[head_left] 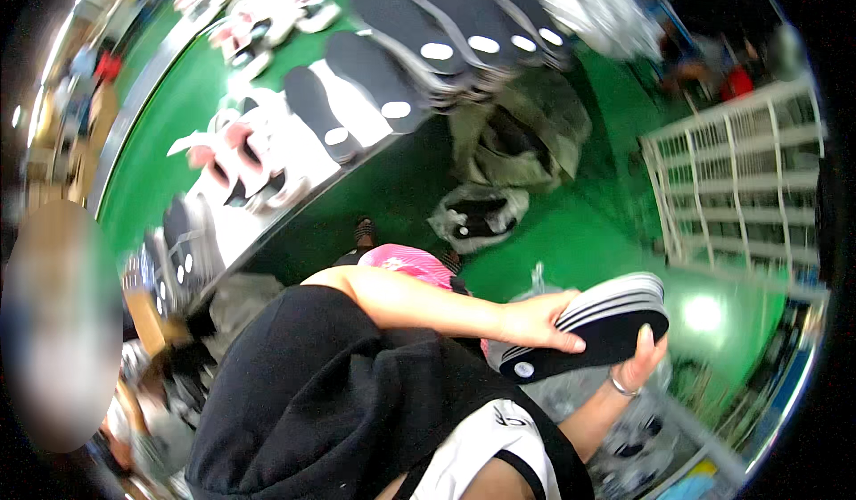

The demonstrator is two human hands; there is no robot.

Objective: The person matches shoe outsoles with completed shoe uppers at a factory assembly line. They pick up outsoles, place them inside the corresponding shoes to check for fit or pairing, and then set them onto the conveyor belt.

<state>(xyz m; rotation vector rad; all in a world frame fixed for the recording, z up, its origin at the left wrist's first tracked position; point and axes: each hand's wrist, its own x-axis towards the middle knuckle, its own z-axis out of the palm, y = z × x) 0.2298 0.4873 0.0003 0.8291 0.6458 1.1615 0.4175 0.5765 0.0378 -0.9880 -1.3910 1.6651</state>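
A stack of black insoles [599,335] with pale edges is held out at my right side, tilted, with a small round white label on the top one's end. My left hand [546,320] grips one long side of the stack, its thumb lying over the top insole. On the opposite side my right hand [642,363], with a bracelet at the wrist, closes round the edge with its thumb on top. The fingers underneath are hidden by the stack.
More stacks of black insoles [379,76] stand on the green-topped table [160,107], beside pink and white shoe parts [236,157]. Plastic bags with dark insoles [481,214] lie on the green floor [571,223]. A white wire rack [736,179] stands at the right.
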